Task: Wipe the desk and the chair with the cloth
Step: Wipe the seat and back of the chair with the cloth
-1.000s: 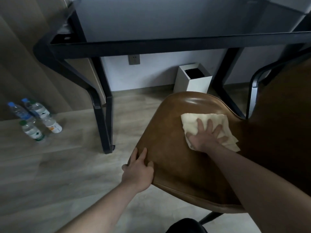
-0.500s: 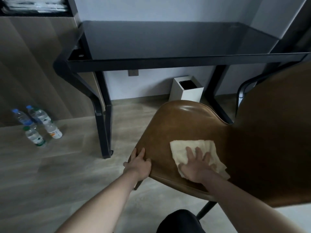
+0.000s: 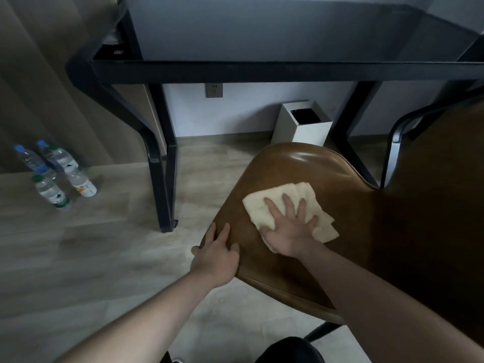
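**Cloth flat on the chair seat, both hands on the chair**

The right hand [image 3: 289, 231] lies palm-down with fingers spread straight, pressing the cream cloth [image 3: 285, 203] flat onto the brown leather chair [image 3: 301, 166] seat, slightly right of the frame's centre. At 9 o'clock from it, the left hand [image 3: 216, 254] rests on the seat's left edge, its thumb hooked over the rim. The black bench [image 3: 262, 35] spans the top at 12 o'clock. Under it, a white waste bin [image 3: 301, 127] stands against the wall beside a wall socket [image 3: 214, 90]. Four water bottles [image 3: 55, 174] cluster on the wooden floor [image 3: 104, 244] at 9 o'clock.
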Tool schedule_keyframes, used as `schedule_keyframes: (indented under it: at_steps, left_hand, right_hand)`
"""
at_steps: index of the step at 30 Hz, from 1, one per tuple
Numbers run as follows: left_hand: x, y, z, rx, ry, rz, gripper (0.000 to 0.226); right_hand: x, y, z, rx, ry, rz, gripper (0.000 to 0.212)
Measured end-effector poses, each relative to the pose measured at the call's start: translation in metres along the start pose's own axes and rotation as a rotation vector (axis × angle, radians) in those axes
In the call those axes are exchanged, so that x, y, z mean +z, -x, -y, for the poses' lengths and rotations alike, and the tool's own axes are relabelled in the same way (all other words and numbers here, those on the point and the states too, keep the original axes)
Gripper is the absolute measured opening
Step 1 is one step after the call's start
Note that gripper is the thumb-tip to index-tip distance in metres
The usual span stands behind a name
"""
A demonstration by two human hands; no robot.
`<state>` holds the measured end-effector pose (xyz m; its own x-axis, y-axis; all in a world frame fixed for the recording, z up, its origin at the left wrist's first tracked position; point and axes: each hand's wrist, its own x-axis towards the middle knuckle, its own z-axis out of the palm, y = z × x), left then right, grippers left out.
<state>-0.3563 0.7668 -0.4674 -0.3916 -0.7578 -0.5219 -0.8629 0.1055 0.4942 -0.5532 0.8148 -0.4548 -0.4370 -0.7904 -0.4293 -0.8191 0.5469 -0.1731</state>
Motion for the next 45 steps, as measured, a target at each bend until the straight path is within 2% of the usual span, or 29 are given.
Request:
schedule_keyframes:
  at_steps: [5, 8, 17, 23, 28, 33, 37, 45]
  left_hand:
    - [0.005, -0.001, 0.001, 0.023, -0.004, -0.013, 0.062]
    - [0.0, -0.005, 0.001, 0.002, 0.007, -0.011, 0.062]
    - [-0.011, 0.004, -0.007, -0.051, 0.003, 0.042, 0.065]
    - [-0.011, 0.008, -0.008, -0.061, 0.024, 0.065, 0.066]
    - [-0.005, 0.009, -0.006, -0.038, 0.026, 0.035, 0.065]
    - [0.002, 0.0, 0.003, -0.001, 0.059, -0.002, 0.065]
    - [0.006, -0.01, 0.009, 0.014, 0.072, -0.007, 0.068]
    - [-0.004, -0.004, -0.006, -0.007, -0.008, 0.01, 0.065]
  right_hand:
    - [-0.024, -0.061, 0.002, 0.044, 0.026, -0.024, 0.077]
    - [-0.029, -0.066, 0.007, 0.034, 0.017, -0.022, 0.075]
    - [0.005, 0.045, -0.009, -0.015, -0.057, 0.1, 0.072]
    - [0.013, 0.077, -0.046, 0.148, -0.076, 0.063, 0.072]
    - [0.005, 0.054, -0.058, 0.245, -0.11, 0.072, 0.08]
    - [-0.023, -0.008, -0.077, 0.373, -0.155, 0.028, 0.084]
    - [-0.038, -0.049, -0.083, 0.405, -0.169, -0.004, 0.084]
    - [-0.043, -0.009, -0.08, 0.411, -0.063, 0.061, 0.079]
